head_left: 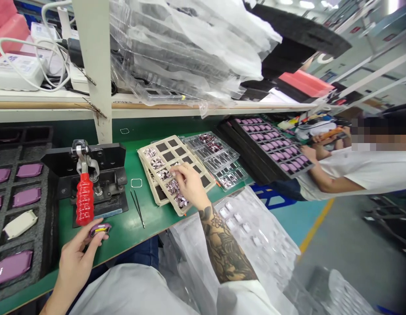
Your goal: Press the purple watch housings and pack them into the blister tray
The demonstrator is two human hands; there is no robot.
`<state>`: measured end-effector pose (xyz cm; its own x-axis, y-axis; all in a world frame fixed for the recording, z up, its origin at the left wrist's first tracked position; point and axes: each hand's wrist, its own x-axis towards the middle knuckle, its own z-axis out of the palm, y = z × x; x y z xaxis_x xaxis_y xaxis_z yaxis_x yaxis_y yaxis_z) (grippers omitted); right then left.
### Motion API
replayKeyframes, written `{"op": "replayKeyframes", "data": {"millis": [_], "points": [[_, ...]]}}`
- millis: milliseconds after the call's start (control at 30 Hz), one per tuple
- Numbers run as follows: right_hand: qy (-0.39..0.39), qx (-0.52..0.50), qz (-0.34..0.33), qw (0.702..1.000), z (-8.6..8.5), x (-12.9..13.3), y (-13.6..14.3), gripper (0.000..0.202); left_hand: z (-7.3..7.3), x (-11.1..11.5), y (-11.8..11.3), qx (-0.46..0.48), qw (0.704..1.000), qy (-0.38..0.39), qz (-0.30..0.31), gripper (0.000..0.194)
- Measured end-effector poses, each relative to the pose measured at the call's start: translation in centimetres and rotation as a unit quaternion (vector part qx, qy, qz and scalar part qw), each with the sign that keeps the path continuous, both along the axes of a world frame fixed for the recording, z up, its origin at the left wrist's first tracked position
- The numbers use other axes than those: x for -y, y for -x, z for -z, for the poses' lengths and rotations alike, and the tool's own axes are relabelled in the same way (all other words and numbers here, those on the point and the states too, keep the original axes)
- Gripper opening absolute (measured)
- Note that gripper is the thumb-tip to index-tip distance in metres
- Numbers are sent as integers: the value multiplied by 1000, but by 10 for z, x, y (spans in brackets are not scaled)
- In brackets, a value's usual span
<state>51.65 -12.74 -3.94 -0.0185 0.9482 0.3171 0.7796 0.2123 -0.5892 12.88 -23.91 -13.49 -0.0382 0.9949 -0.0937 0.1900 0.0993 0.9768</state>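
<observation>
Between the thumb and fingers of my left hand (76, 256) is a small purple casing (99, 229) with a yellow part showing inside, held over the bench's front edge. My right hand (189, 183) reaches over a beige compartment tray (203, 169), its thumb and forefinger pinched together above the small parts (164, 174). Whether anything is between those fingertips is too small to tell. A black clamp fixture (106, 188) with a red handle (85, 200) stands just beyond my left hand. Black tweezers (137, 208) lie on the green bench between my hands.
At the left, a black foam tray (45, 227) holds purple casings and one white piece. Clear plastic trays (219, 164) lie beyond the beige one. Farther right are stacked black trays (245, 153) and a co-worker's arm (330, 177). A shelf (189, 113) with plastic packaging overhangs the bench.
</observation>
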Motion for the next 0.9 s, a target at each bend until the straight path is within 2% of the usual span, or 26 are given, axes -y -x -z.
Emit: {"op": "replayKeyframes", "data": {"millis": [100,267,367,433,567,700,900], "points": [[-1,-117,12,993,3,26,19,23,-11,-1,-9,1,1000,6,10,38],[35,-299,-30,953,21,69,92,19,-41,-4,-31,61,995,27,74,30],[64,-341,-69,935,27,85,134,21,-49,-5,-36,90,992,30,79,26],[62,-328,-113,936,27,88,152,12,-51,-3,-34,85,994,14,68,24],[24,-297,-174,939,24,83,168,17,-52,2,-25,57,997,-21,51,22],[-20,-295,-179,938,25,81,170,21,-56,5,-22,45,998,-23,47,22],[5,-324,-177,929,28,88,170,20,-62,6,-27,66,997,-21,47,19]]}}
